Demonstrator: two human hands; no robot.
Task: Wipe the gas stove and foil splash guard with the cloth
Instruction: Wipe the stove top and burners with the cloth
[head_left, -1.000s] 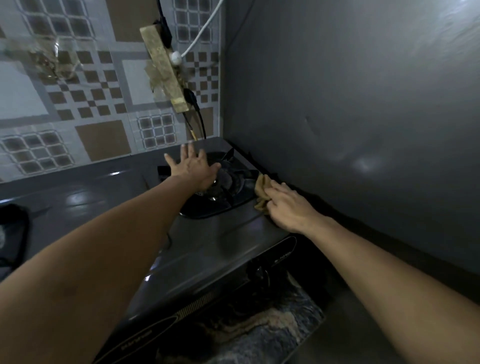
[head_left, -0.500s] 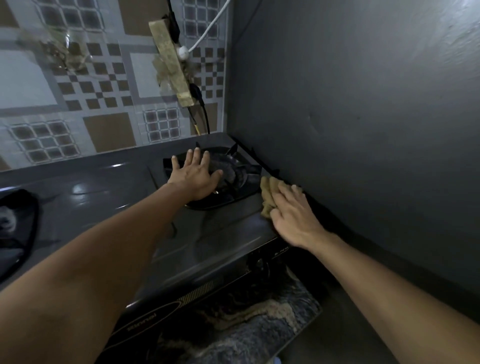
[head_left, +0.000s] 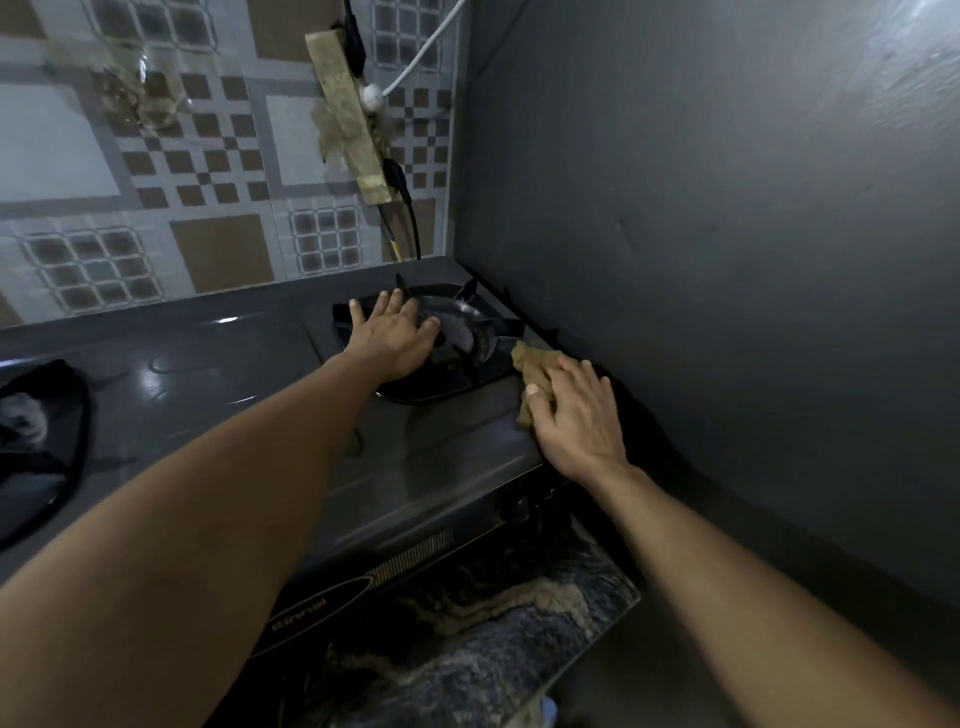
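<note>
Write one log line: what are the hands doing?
left hand: flat on burner | right hand: presses cloth on stove

Patterned tile wall (head_left: 156, 171) w/ taped cables (head_left: 348, 130), dim light.

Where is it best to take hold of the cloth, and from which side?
Probably the free end of the cloth, which sticks out past the right hand toward the burner. Come from above on the burner side: it lies flat on the stove, and the dark wall stands close on the other side.
</note>
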